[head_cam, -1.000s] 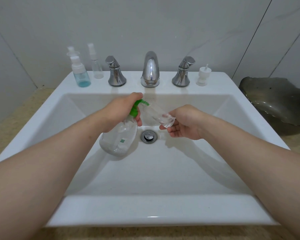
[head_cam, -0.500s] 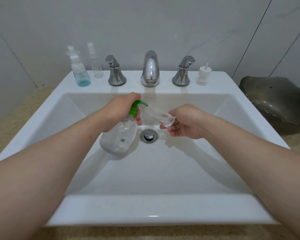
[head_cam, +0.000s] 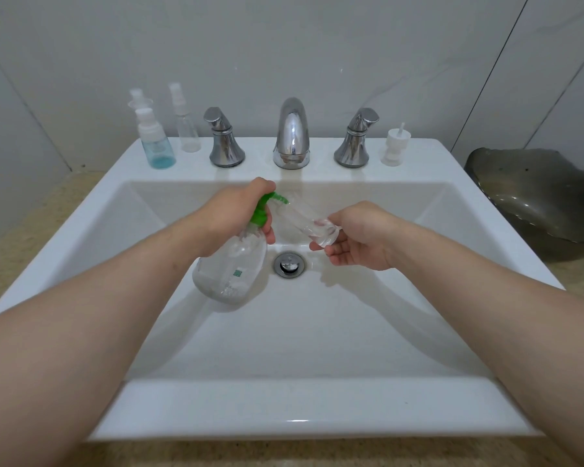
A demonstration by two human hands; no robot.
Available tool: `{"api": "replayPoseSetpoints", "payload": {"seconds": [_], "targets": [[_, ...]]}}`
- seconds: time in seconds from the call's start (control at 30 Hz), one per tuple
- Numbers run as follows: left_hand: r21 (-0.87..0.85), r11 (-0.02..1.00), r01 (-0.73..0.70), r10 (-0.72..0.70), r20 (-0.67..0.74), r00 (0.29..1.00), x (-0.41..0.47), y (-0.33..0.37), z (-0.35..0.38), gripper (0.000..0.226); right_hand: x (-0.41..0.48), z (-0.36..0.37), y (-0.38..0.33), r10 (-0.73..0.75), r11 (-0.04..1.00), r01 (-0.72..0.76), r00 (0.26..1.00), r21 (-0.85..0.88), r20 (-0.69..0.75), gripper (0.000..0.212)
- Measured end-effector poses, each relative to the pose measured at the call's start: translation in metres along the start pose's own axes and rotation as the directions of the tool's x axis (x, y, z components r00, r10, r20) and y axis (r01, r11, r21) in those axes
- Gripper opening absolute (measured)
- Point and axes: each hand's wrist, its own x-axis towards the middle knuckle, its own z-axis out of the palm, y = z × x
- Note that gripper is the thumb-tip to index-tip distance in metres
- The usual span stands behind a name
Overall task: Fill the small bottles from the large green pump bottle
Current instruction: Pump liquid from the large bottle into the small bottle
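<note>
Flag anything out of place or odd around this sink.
One loose white pump cap stands alone on the sink ledge, right of the right tap handle, its tube sticking up, off any bottle. No spill or damage shows.

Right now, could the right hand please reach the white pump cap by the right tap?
Probably yes: nothing blocks the white pump cap, but the right hand grips the small clear bottle.

Left hand (head_cam: 231, 214), right hand (head_cam: 363, 239), forearms: seemingly all bare.

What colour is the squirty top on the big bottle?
Bright green. The pump top shows best in the head view, on the big bottle.
</note>
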Motion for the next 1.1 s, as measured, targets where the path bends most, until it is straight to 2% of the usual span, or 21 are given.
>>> {"api": "replayPoseSetpoints", "payload": {"seconds": [0.27, 0.53, 1.1], "targets": [[0.003, 1.000, -0.020, 0.020, 0.010, 1.000, -0.0012, -0.0002, -0.0006, 0.054, -0.0018, 0.0013, -0.0002, -0.003, 1.000, 0.003, 1.000, -0.011, -0.001, 0.027], [-0.027, 0.999, -0.019, 0.020, 0.032, 0.999, 0.0018, -0.0035, -0.0007, 0.072, -0.0013, 0.0001, 0.0010, -0.005, 1.000, 0.005, 1.000, -0.015, -0.001, 0.023], [-0.019, 0.999, -0.034, 0.034, 0.014, 0.999, 0.0008, -0.0017, -0.0007, 0.050, -0.0004, 0.0013, 0.0019, -0.005, 1.000, 0.005, 1.000, -0.017, 0.004, 0.026]]}}
